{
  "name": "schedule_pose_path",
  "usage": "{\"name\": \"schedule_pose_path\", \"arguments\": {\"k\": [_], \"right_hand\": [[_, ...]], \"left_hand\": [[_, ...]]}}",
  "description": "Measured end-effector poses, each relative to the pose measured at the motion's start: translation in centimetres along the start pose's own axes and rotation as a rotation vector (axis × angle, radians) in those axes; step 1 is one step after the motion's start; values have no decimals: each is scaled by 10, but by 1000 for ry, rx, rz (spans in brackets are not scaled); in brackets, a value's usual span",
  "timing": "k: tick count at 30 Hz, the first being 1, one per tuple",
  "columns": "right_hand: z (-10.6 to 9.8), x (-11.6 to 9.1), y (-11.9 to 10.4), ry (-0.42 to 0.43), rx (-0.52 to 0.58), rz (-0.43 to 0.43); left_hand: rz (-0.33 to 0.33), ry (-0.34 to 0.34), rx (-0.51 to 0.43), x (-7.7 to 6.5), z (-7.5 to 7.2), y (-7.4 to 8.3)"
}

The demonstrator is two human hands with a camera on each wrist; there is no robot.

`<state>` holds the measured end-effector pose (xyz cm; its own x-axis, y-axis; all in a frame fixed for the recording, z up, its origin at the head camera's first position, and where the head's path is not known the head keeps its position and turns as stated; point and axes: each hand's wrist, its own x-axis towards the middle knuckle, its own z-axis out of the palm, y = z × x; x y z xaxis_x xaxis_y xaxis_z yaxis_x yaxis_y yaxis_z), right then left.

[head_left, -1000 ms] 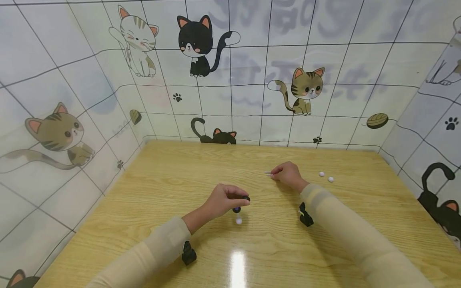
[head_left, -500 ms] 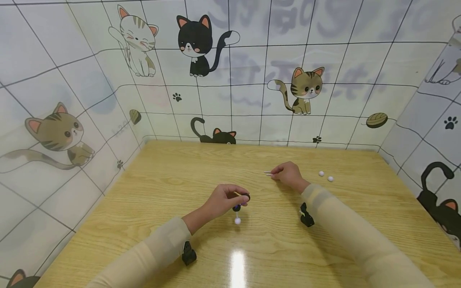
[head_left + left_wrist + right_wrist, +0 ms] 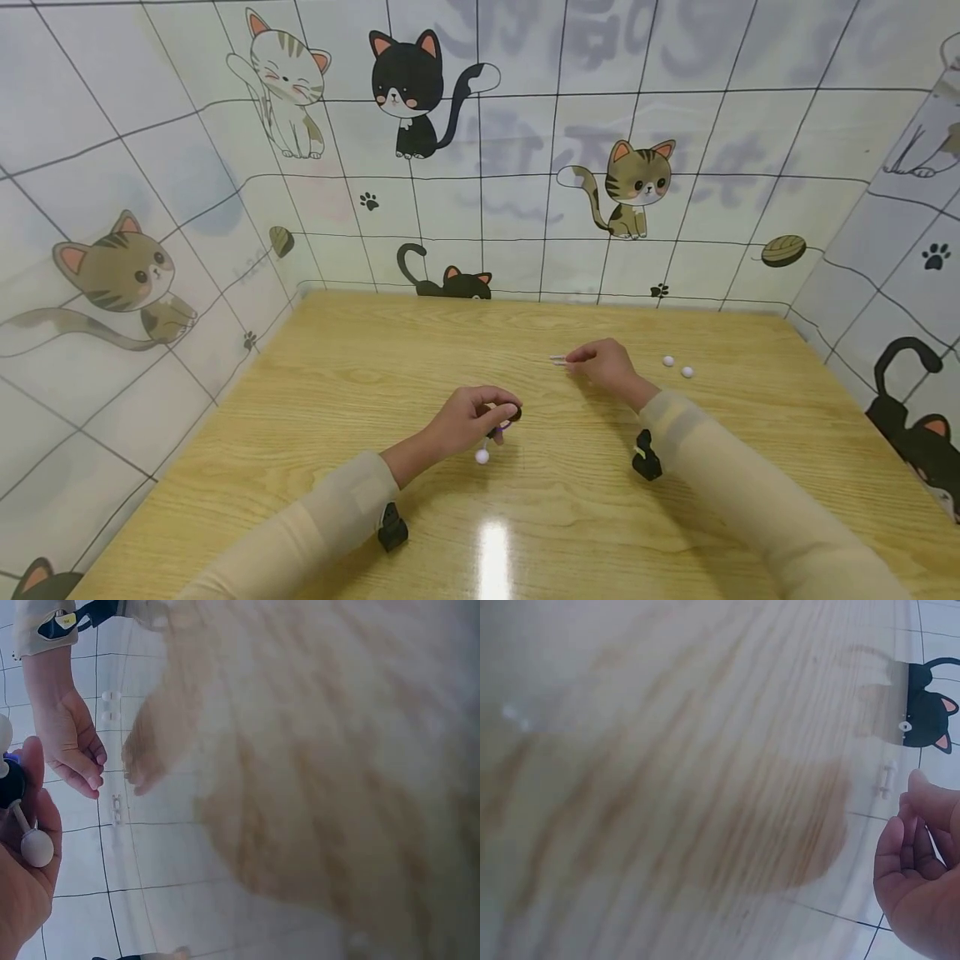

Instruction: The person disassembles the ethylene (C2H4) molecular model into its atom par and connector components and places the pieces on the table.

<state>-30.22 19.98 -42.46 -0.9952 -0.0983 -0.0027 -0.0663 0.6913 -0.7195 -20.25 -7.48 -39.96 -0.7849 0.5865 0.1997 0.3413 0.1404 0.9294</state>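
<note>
My left hand grips a molecular model of black and white balls joined by short links, held above the wooden table. A purple curved link shows between its black balls, and a white ball hangs down on a pale stick. The left wrist view shows the black ball and the white ball by the fingers, which hide part of the model. Farther off, my right hand has loosely curled fingers beside two small white connector sticks. In the right wrist view the sticks sit just beyond the fingertips.
Two loose white balls lie right of my right hand. The wooden table meets a cat-patterned backdrop at its back and sides. A black wrist device hangs below the left sleeve, another below the right.
The model has tilted in my left hand, its lower white ball swinging leftward. My right hand has drawn slightly right while the connector sticks stay almost in place.
</note>
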Motion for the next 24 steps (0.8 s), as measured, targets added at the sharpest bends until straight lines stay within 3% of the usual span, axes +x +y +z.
{"name": "schedule_pose_path", "arguments": {"k": [6,16,24], "right_hand": [[-3,-6,-1,-6,-16,-39],[-8,-21,-1,-36,26,-62],[-8,-37,-8,-69,106,-48]], "left_hand": [[-25,11,-23,6,1,-21],[-4,2,-26,7,2,-25],[37,-12,51,-1,1,7]]}}
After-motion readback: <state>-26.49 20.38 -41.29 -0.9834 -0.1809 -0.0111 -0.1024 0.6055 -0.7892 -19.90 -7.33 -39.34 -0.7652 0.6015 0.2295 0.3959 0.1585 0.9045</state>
